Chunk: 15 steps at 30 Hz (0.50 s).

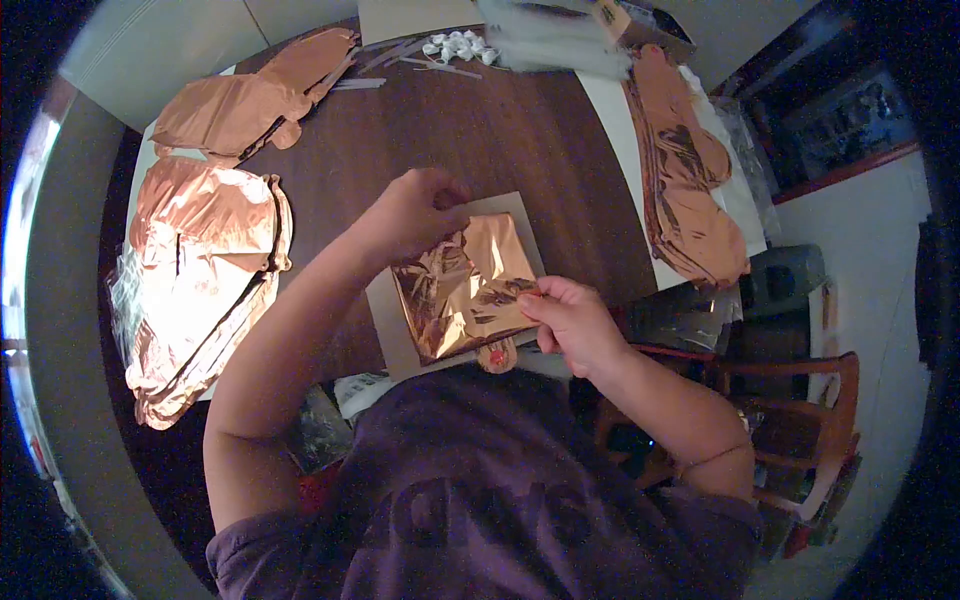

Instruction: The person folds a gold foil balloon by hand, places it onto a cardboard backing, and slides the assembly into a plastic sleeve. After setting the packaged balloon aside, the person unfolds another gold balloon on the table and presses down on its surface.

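A folded rose-gold foil balloon [465, 290] lies on a grey-beige board [385, 315] at the table's near edge. Its rounded tab [497, 357] with a red mark sticks out at the bottom. My right hand [570, 322] pinches the foil's right edge between thumb and fingers; a bit of red shows at the fingertips. Over the upper left corner of the foil is my left hand [422, 208], its fingers curled together. Whatever those fingers may hold is hidden.
Stacks of flat rose-gold foil balloons lie at the left [215, 215], upper left [225, 110] and right [690, 190] on the brown table [480, 130]. White bundles [460, 47], clear straws [392, 55] and plastic bags [555, 35] sit at the far edge. A wooden chair [835, 400] stands at right.
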{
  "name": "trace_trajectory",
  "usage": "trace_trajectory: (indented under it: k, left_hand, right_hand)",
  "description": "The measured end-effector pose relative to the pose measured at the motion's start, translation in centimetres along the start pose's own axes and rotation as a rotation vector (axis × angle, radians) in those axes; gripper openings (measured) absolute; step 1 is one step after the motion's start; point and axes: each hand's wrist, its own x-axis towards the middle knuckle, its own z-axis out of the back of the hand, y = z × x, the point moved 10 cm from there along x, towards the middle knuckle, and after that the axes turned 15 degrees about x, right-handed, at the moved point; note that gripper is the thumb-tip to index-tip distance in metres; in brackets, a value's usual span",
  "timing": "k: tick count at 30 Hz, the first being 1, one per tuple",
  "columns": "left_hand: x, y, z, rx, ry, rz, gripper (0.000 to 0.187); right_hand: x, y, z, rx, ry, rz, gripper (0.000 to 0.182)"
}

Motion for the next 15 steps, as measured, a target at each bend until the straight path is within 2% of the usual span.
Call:
trace_trajectory:
  k: [2,8,11,14,15]
  left_hand:
    - [0.1,-0.4,-0.2,0.035,0.028,-0.017,0.029]
    - [0.4,-1.3,0.1,0.232,-0.157,-0.112,0.023]
    - [0.5,-1.0,0.0,0.345,-0.350,-0.240,0.020]
    - [-0.4,-1.2,0.3,0.585,-0.287,-0.039,0.027]
    - [-0.8,-1.6,0.4,0.686,-0.323,-0.060,0.026]
  right_hand:
    - [0.0,0.0,0.0,-0.014,-0.007,0.006,0.016]
    - [0.4,0.4,-0.2,-0.088,-0.016,0.062,0.022]
    - [0.5,0.5,-0.4,-0.066,-0.020,0.083,0.020]
    - [0.6,0.3,-0.6,-0.058,-0.027,0.073,0.019]
    - [0.6,0.2,-0.7,-0.057,-0.026,0.072,0.019]
